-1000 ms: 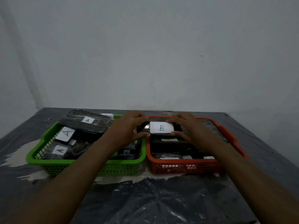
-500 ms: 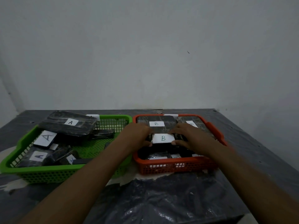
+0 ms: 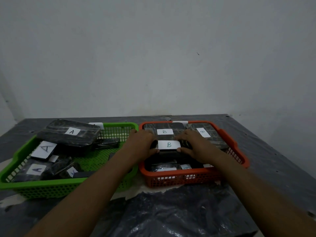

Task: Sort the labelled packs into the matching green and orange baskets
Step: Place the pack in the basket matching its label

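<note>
B-labelled pack (image 3: 169, 145) is over the middle of the orange basket (image 3: 179, 179), held at both ends. The left hand (image 3: 142, 145) curls its fingers over the left end with the thumb on the near edge, and the right hand (image 3: 195, 147) mirrors that grip on the right end. Whether the pack already rests on the pile below or hangs a touch above it, I cannot tell from this angle.

On progress, this looks like the late stage of the sort. The green basket (image 3: 51, 188) carries a heap of A packs, with the top A pack (image 3: 68, 138) propped on the far left rim and others showing A labels lower down. In the orange basket, two more B packs (image 3: 153, 127) lie side by side along the back, and further labelled ones peek out near the front wall. Every label I can read sits in its matching colour. What is left for this pack, I judge, is only the set-down and the release.

As for materials, the packs are flat, dark slabs with rounded corners, wrapped in glossy, crinkled film that catches the light. Each wears a white paper label with a handwritten letter. Both baskets are moulded plastic with perforated mesh walls and floors and smooth, thick rims. They stand just beside each other on a wrinkled dark plastic sheet (image 3: 171, 212), shiny in its folds.
</note>
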